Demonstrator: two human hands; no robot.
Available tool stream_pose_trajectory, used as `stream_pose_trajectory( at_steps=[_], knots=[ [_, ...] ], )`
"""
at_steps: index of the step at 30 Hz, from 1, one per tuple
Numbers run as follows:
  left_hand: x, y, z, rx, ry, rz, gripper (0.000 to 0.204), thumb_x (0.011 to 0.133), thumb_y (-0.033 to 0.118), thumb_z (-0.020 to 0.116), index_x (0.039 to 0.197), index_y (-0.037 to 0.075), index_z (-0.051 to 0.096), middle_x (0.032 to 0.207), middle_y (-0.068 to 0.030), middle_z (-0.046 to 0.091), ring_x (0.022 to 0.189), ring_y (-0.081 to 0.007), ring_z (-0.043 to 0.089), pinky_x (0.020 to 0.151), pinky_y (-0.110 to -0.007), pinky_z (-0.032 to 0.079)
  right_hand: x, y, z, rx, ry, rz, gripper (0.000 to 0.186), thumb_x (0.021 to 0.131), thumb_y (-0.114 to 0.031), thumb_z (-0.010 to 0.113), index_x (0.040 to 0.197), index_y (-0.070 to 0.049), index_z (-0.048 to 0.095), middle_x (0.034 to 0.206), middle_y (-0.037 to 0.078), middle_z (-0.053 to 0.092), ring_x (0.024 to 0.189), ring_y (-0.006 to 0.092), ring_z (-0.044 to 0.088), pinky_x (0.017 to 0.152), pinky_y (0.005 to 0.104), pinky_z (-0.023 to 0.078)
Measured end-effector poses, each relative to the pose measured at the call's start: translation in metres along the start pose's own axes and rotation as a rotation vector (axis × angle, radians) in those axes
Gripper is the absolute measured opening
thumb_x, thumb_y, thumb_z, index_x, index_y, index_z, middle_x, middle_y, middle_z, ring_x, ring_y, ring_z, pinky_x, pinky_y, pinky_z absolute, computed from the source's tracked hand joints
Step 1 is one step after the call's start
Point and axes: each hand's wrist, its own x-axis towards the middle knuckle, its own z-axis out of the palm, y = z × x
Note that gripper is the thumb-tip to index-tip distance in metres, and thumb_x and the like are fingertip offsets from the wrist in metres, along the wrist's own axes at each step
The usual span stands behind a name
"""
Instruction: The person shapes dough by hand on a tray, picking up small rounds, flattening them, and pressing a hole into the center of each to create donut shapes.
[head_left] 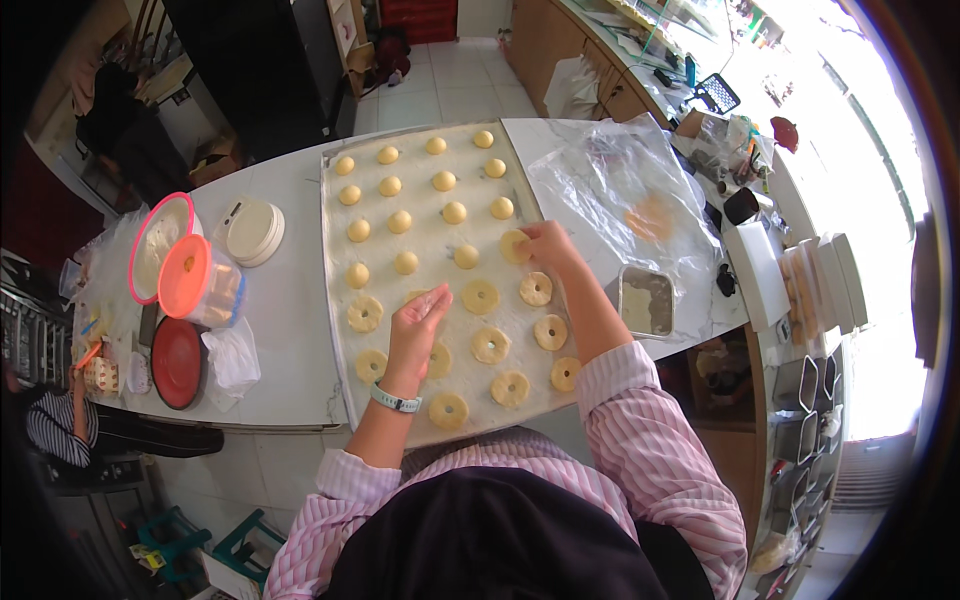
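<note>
Touches the right edge of a flat dough disc with the right hand, fingers bent and bunched together. Cannot tell whether gripping the disc or merely pressing on it, with the fingertips partly hidden. Has the disc at the right side of a lined tray, in the fourth row from the far edge, just beyond a dough ring and level with three dough balls to its left.

Holds the left hand open over the tray, left of its middle, fingers nearly straight and close together, with nothing visible in its grasp. Partly covers flattened dough with this hand. Wears a pale watch on the left wrist and striped sleeves on both forearms.

Has fifteen dough balls on the far half of the tray, set apart in rows, and dough rings on the near half.

Stands at a white table. Has to the left a stack of white lids, a pink-rimmed bowl, an orange-lidded tub, a red pan and a white bag. Has to the right a clear plastic sheet and a loaf tin. Shares the room with a person in stripes, at the left.
</note>
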Motion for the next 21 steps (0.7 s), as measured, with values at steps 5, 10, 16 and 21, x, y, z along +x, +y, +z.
stream_pose_trajectory(
  at_steps=[5,10,16,21],
  knots=[
    [-0.002,0.001,-0.01,-0.069,0.043,-0.011,0.033,0.086,0.016,0.063,0.111,-0.005,0.059,0.112,-0.0107,0.06,0.106,-0.0153,0.055,0.096,-0.029,0.04,-0.031,0.0,-0.051,-0.396,0.562,-0.403,0.022,0.071,-0.005,0.057,0.09,-0.001,0.067,0.081,0.023,0.063,0.069,0.034,0.062,0.065,0.0373,0.049],
    [0.005,-0.008,-0.019,-0.236,0.119,-0.01,0.027,0.087,0.016,0.062,0.105,-0.004,0.06,0.106,-0.0113,0.062,0.103,-0.0176,0.058,0.095,-0.032,0.042,-0.123,-0.005,-0.124,-0.639,0.296,0.093,0.014,0.07,-0.006,0.059,0.079,0.0,0.068,0.075,0.021,0.064,0.074,0.034,0.064,0.068,0.0389,0.05],
    [0.012,-0.019,0.019,-0.261,-0.075,-0.094,0.023,0.088,0.014,0.058,0.103,-0.003,0.06,0.102,-0.0114,0.064,0.102,-0.0208,0.059,0.093,-0.032,0.045,-0.115,0.101,-0.11,-0.916,0.366,0.013,0.015,0.071,-0.006,0.056,0.076,0.0,0.068,0.08,0.023,0.064,0.079,0.0369,0.062,0.071,0.0391,0.051],
    [0.018,-0.031,0.017,-0.497,-0.222,-0.301,0.035,0.092,0.028,0.052,0.105,-0.004,0.058,0.108,-0.0153,0.062,0.105,-0.0259,0.058,0.093,-0.036,0.045,-0.151,0.01,-0.096,-0.73,0.288,-0.089,0.019,0.079,-0.011,0.055,0.089,-0.001,0.067,0.09,0.021,0.064,0.086,0.0373,0.061,0.077,0.0405,0.049]
  ],
)
